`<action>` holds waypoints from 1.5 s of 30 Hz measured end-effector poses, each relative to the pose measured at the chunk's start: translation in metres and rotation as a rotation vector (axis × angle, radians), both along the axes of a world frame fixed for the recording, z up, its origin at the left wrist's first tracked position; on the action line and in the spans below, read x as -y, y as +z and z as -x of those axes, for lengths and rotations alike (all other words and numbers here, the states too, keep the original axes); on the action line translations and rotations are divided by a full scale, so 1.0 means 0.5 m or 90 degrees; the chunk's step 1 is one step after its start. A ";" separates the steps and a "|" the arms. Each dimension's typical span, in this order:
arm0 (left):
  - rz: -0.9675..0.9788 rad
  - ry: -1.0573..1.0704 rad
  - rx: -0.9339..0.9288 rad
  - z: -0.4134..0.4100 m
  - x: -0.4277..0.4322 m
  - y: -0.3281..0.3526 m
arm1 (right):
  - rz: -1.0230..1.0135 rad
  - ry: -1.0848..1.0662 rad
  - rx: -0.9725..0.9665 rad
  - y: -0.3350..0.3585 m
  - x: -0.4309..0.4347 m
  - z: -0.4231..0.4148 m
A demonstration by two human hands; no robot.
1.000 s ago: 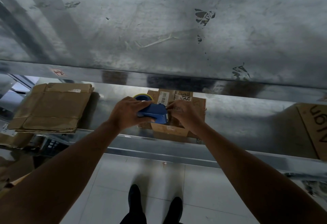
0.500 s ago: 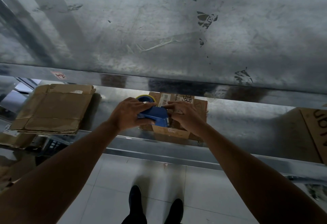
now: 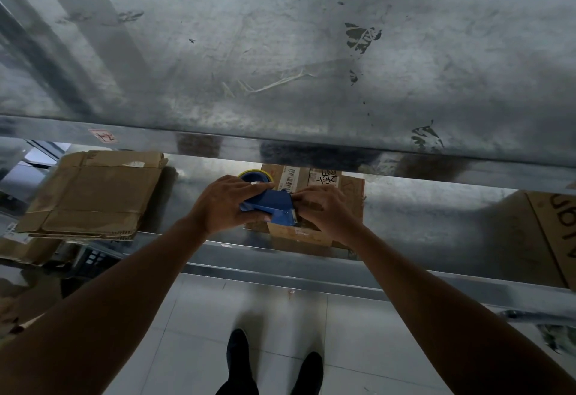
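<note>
A blue tape dispenser (image 3: 274, 207) with a tape roll at its far end sits over a small cardboard box (image 3: 352, 188) on the lower metal shelf (image 3: 420, 217). My left hand (image 3: 224, 204) grips the dispenser's body from the left. At the dispenser's right end my right hand (image 3: 327, 210) pinches something with its fingertips over the box top; what exactly it pinches is hidden. The box carries a barcode label and dark handwriting.
An upper metal shelf (image 3: 280, 61) overhangs the work area. Flattened cardboard (image 3: 93, 195) lies on the lower shelf at left, and a larger printed box (image 3: 548, 238) stands at right. My dark shoes (image 3: 271, 366) stand on the pale tiled floor below.
Both hands stay at the dispenser on the box. The dispenser has turned a little, showing more of its blue side, and my right fingertips have closed in at its right end.
</note>
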State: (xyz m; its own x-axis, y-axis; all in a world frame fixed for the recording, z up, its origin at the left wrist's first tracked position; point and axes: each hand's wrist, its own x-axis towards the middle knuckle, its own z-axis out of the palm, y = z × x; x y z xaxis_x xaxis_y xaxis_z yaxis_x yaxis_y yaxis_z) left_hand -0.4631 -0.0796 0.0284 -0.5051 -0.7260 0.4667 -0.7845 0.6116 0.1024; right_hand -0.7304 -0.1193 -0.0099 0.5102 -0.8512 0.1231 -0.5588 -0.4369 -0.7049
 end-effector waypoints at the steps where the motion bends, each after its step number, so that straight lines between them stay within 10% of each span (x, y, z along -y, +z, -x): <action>1: -0.003 0.003 -0.002 0.000 -0.001 0.000 | 0.000 0.001 -0.004 0.008 -0.004 0.000; 30: -0.043 0.011 0.081 -0.005 0.006 0.001 | -0.060 -0.163 0.065 0.029 -0.033 -0.009; 37: -0.021 0.095 -0.060 -0.094 0.006 0.045 | -0.112 -0.232 0.160 0.034 -0.037 0.012; 45: -0.312 0.188 -0.002 -0.093 0.020 0.115 | -0.183 -0.250 0.179 0.065 -0.057 0.008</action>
